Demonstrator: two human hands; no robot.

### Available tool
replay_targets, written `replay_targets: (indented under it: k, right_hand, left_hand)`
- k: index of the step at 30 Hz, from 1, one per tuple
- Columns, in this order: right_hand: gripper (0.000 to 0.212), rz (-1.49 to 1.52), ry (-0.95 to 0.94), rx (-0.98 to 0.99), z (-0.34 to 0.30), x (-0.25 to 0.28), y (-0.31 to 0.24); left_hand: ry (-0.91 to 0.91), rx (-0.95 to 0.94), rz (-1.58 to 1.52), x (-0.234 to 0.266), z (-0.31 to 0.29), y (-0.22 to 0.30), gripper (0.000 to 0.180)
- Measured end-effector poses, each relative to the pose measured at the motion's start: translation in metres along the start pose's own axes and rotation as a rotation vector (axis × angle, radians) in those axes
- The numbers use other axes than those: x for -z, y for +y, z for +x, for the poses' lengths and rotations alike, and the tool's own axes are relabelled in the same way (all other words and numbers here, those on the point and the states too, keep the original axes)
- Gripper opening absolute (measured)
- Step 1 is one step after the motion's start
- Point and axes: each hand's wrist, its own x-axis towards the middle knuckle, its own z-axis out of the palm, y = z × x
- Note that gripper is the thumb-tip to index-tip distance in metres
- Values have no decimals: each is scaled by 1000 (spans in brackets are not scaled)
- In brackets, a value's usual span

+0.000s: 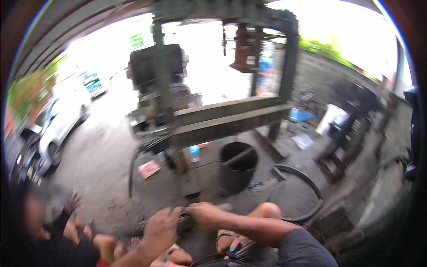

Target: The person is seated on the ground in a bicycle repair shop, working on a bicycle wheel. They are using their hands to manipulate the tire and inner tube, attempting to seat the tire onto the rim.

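Fingers (172, 214) of both hands (160, 229) (205, 216) curl round a dark cylinder (184, 223).

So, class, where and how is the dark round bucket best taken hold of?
Probably the rim of the bucket, at opposite sides, from the near side: it stands upright, its round mouth open, and the press frame appears just beyond or above.

The grey floor (104, 162) bears a dark bucket (238, 179) and bluish bottle (194, 154).

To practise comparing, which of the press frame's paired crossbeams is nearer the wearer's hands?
The lower crossbeam; the upper crossbeam shows above it, farther from the left hand and right hand.
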Motion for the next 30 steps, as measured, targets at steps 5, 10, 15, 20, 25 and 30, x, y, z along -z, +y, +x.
replay_targets:
  k: [5,10,15,20,25,30]
  right_hand:
    - [52,2,-357,-261,-31,48,5]
    - [54,-11,-395,-232,-17,51,-29]
    - [33,-118,-404,-169,14,62,-21]
    - [28,10,-212,-145,25,50,-10]
    - [51,-14,-42,-4,23,31,2]
    - [103,-145,178,61,12,2,-2]
  left_hand:
    - [-58,-183,43,-36,3,-3,48]
    - [-94,-126,169,-30,-18,-7,48]
    - [-45,-18,136,-27,-3,-17,37]
    - [-10,51,83,-25,5,-40,33]
    - [-100,122,33,-16,4,-53,26]
    - [-74,139,29,-4,-8,-69,34]
